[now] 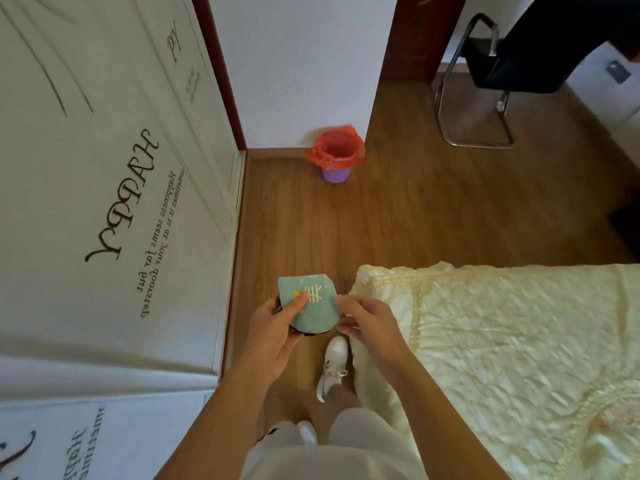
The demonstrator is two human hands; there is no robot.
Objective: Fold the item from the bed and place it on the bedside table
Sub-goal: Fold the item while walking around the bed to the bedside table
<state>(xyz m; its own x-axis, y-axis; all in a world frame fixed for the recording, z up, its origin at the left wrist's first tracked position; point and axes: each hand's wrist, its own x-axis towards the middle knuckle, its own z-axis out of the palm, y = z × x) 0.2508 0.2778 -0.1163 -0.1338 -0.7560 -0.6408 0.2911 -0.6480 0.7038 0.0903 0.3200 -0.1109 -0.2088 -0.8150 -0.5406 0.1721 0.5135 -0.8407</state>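
Fingers (298, 299) pinch folded cloth (311, 306) between bed (502, 341) and wardrobe (104, 202).

The white wardrobe door (104, 185) reads "HAPPY" in large script, then smaller "Happiness seems far but sometimes it is at your doorstep"; the top lettering looks illegible.

A small folded pale-green cloth (310, 303) with yellow-white markings, held upright above the floor.
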